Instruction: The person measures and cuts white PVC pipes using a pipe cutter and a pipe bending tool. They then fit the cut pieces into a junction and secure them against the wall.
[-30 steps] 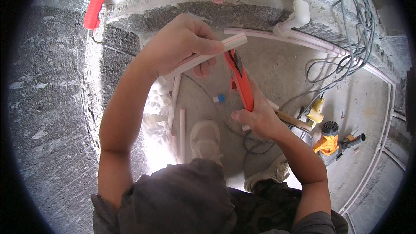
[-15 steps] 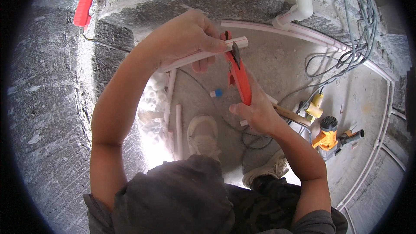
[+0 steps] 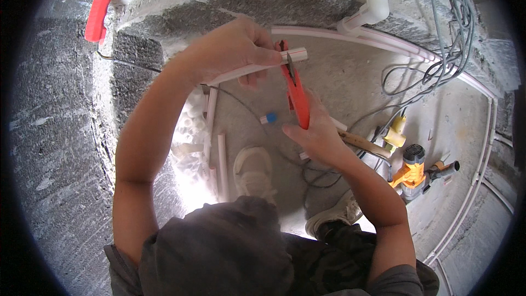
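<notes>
A white plastic pipe [image 3: 241, 72] with a red stripe is gripped in my left hand [image 3: 241, 49], its short free end pointing right past my fingers. My right hand [image 3: 318, 137] is wrapped round the handles of a red pipe cutter [image 3: 297, 98]. The cutter's jaws sit around the pipe close to its right end, and the dark blade lies against it beside my left fingertips. The pipe tilts slightly, its right end higher in the picture. Much of its left part is hidden behind my left hand and forearm.
White pipe fittings [image 3: 189, 126] lie in a bright heap at left, beside loose pipes [image 3: 222, 159]. At right are an orange power tool [image 3: 412, 172], a wooden handle [image 3: 364, 143] and coiled grey cable [image 3: 460, 27]. A small blue-ended piece [image 3: 270, 118] lies on the floor. Pipes run along the wall.
The cutter's handles look closer together and its blade bears more closely on the pipe. The whole scene has shifted slightly left in the picture.
</notes>
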Demonstrator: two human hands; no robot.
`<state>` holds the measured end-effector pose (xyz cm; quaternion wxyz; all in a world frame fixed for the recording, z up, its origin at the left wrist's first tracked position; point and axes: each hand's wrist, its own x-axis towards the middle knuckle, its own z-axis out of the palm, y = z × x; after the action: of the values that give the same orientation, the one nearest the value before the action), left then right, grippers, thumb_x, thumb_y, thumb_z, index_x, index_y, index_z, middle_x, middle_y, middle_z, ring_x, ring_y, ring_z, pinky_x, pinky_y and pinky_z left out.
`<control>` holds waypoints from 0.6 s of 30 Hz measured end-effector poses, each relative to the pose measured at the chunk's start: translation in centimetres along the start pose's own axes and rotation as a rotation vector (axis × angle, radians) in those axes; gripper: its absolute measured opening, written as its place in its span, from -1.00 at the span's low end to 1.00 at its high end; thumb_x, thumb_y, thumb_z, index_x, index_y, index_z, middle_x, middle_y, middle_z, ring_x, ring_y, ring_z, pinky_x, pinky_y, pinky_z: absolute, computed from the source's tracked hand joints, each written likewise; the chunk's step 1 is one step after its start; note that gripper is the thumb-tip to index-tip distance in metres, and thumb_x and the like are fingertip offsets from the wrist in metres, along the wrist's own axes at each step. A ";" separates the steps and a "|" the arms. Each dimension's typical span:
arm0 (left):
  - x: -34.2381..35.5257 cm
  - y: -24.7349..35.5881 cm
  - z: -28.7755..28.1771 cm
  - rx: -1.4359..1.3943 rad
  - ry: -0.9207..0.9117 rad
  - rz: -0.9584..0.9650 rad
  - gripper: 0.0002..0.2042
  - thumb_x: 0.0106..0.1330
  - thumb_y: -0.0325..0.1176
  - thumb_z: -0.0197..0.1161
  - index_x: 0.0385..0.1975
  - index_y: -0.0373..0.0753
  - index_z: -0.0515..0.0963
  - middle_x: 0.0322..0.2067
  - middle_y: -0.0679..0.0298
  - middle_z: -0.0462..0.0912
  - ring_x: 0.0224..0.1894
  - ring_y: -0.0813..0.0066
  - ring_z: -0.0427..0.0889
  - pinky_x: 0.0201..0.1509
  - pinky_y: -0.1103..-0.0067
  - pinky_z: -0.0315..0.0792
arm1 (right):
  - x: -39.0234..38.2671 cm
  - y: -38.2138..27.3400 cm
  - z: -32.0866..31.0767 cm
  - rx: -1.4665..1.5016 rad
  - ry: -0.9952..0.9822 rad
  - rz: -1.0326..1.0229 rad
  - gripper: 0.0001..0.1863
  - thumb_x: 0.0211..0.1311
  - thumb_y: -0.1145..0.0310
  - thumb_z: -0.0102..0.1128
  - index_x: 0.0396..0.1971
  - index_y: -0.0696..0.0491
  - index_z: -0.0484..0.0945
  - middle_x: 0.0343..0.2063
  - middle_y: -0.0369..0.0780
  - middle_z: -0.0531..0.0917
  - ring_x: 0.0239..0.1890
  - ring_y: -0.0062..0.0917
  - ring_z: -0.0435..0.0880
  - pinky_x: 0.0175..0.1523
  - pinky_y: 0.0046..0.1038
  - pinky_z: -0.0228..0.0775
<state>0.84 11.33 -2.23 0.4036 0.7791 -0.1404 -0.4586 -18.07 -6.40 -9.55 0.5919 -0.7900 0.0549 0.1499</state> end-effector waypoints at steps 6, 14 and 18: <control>1.5 -1.1 1.7 0.363 0.160 0.113 -0.75 0.45 -0.25 0.29 -0.12 -0.32 0.74 -0.46 0.14 0.71 -0.47 0.36 0.70 -0.34 0.41 0.53 | 1.5 2.1 3.2 -0.048 0.204 0.057 -0.34 0.20 0.31 0.39 0.26 0.23 0.38 0.00 -0.02 0.50 0.04 -0.15 0.52 0.22 -0.15 0.36; 3.5 -4.6 1.5 0.382 0.254 0.302 -0.70 0.47 -0.21 0.27 -0.10 -0.35 0.72 -0.38 -0.11 0.71 -0.34 -0.10 0.68 -0.17 0.25 0.51 | 3.4 3.7 4.1 -0.094 0.220 0.023 -0.43 0.25 0.32 0.36 0.20 0.24 0.43 -0.07 -0.02 0.55 -0.02 -0.22 0.57 0.13 -0.20 0.41; 4.1 -4.7 1.3 0.377 0.264 0.222 -0.70 0.48 -0.20 0.26 -0.13 -0.37 0.71 -0.42 -0.11 0.69 -0.39 -0.05 0.66 -0.20 0.24 0.49 | 3.9 3.6 3.5 -0.050 0.096 0.230 -0.45 0.21 0.38 0.32 0.18 0.24 0.42 -0.26 -0.08 0.58 -0.21 -0.31 0.62 -0.02 -0.25 0.48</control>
<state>1.23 11.26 -8.62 0.3139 0.8735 -0.2543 -0.2716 -15.88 -3.75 -14.93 0.5479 -0.7992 0.1696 0.1800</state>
